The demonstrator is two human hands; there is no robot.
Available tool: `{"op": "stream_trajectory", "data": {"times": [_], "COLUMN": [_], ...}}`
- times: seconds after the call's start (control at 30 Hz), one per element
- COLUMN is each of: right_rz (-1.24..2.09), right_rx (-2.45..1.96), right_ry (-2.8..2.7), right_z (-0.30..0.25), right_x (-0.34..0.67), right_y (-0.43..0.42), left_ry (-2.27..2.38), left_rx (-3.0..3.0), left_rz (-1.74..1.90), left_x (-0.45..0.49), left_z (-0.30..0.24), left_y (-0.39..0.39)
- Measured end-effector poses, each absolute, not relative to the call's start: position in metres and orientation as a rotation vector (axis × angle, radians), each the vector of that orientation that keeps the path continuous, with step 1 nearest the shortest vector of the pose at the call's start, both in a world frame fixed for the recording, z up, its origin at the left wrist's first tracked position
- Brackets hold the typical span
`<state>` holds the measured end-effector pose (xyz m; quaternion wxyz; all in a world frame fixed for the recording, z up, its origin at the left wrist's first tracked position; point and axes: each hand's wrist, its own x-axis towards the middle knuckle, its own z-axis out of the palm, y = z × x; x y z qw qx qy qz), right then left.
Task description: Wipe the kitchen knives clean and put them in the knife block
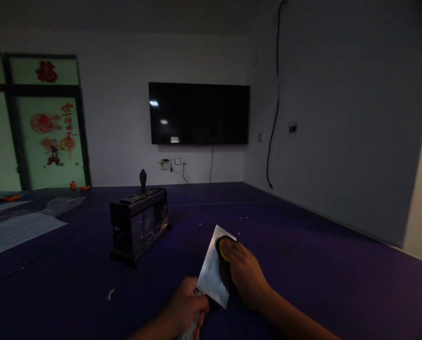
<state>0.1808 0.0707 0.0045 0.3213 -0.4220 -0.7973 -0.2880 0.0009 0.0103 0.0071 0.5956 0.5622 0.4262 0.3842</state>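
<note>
My left hand [188,304], at the bottom centre, is closed around the handle of a cleaver [211,281]. The handle is mostly hidden, with a pale patterned part showing below the fingers. Its broad, shiny rectangular blade points up and away from me, tilted above the purple table. My right hand [247,269] presses a small round black-and-yellow pad [222,249] against the blade's upper right part. The fingers cover much of the pad. Left of the blade stands a black knife block [138,229] with see-through sides, and a dark handle [143,178] sticks up from its top.
The purple table [296,274] reaches to the walls. Papers [23,229] and clear plastic [64,205] lie at the left, with small orange objects [73,185] at the far edge. A white scrap [111,293] lies nearby. A black cable [273,137] hangs down the right wall.
</note>
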Motion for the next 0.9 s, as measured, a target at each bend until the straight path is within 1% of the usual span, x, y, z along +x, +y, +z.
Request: {"op": "stream_trajectory", "data": {"times": [0.17, 0.37, 0.6, 0.9], "right_rz": [-0.730, -0.749, -0.813, -0.776], "right_rx": [-1.008, -1.044, -1.173, -1.318], "right_ry": [-2.176, -2.195, -2.121, -2.134], "right_z": [0.012, 0.015, 0.016, 0.013], "right_x": [0.173, 0.172, 0.178, 0.183], "right_y": [0.061, 0.061, 0.065, 0.069], "left_ry": [0.987, 0.990, 1.030, 1.106], "left_rx": [1.329, 1.374, 1.293, 1.283], "left_rz": [0.817, 0.836, 0.888, 1.006], "left_x": [-0.001, -0.001, 0.000, 0.000], "left_z": [0.008, 0.009, 0.010, 0.009], "left_y": [0.010, 0.010, 0.009, 0.009]}}
